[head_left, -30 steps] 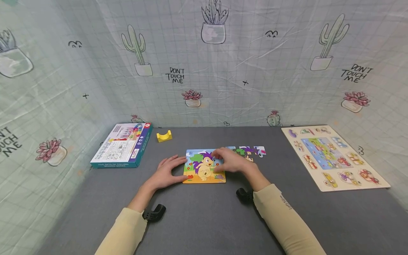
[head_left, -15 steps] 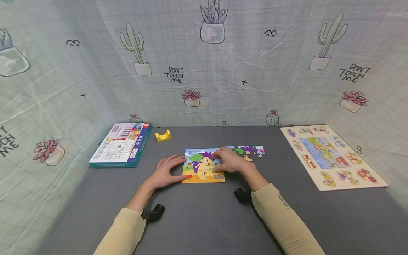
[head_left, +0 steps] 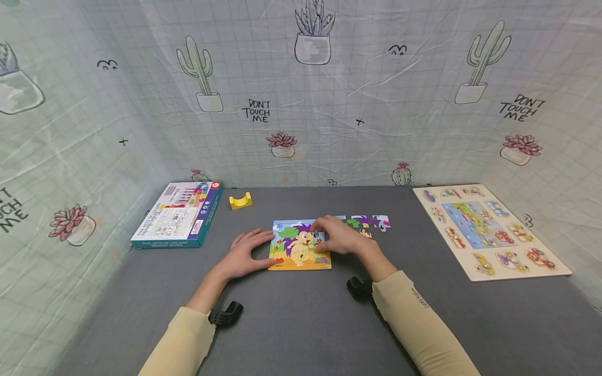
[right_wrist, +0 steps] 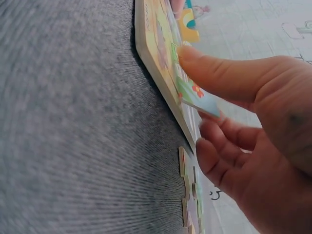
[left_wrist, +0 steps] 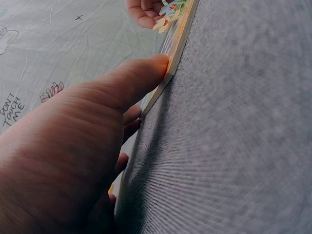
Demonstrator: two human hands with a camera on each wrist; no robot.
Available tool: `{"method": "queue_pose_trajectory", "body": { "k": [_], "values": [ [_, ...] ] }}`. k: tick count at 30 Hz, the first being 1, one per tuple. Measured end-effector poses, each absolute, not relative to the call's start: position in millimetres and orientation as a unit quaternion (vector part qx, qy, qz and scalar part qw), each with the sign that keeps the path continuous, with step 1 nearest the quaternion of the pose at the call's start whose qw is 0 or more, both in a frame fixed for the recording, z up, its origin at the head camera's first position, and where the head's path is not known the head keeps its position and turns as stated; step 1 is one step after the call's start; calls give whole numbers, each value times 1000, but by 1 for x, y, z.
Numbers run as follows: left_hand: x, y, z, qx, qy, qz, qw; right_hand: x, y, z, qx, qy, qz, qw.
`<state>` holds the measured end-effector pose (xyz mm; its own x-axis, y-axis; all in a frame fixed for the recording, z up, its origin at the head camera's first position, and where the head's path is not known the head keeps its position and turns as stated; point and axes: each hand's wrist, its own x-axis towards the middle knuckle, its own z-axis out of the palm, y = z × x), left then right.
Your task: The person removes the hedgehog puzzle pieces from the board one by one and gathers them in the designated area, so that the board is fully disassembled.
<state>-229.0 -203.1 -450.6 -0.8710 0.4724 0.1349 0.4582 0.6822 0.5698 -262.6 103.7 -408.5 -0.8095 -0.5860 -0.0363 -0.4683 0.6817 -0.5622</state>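
Observation:
A hedgehog jigsaw puzzle (head_left: 293, 263) in a flat tray lies mid-table. My left hand (head_left: 242, 256) is at its left side, the thumb touching the near left corner and the other fingers along the edge. At the right side, my right hand (head_left: 343, 237) pinches a puzzle piece (right_wrist: 202, 100) with a red flower between thumb and fingers. In the right wrist view that piece is tilted over the tray, its inner edge at or close to the surface; whether it is seated cannot be told. Several loose puzzle pieces (head_left: 382, 222) lie beyond the right hand, partly hidden by it.
A boxed toy set (head_left: 176, 216) lies at the back left, with a yellow curved block (head_left: 241, 201) beside it. To the right is a wooden peg puzzle board (head_left: 512, 256). A patterned cloth backdrop (head_left: 329, 130) rises behind the table.
The head view has shifted slightly. My right hand still pinches the piece at the puzzle's right side, with only small finger movement; my left hand keeps its place at the left edge.

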Motion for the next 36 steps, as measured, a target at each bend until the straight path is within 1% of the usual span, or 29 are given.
{"method": "queue_pose_trajectory", "body": {
  "k": [7,26,36],
  "values": [
    [-229,-203,-451,251,920,302,17,-263,106,-407,-293,893,-325,111],
    [-230,-203,-449,250,918,307,23,-262,105,-406,-295,895,-317,107],
    [-230,-203,-449,252,918,304,21,-264,111,-404,-303,872,-369,110]
  ]
}}
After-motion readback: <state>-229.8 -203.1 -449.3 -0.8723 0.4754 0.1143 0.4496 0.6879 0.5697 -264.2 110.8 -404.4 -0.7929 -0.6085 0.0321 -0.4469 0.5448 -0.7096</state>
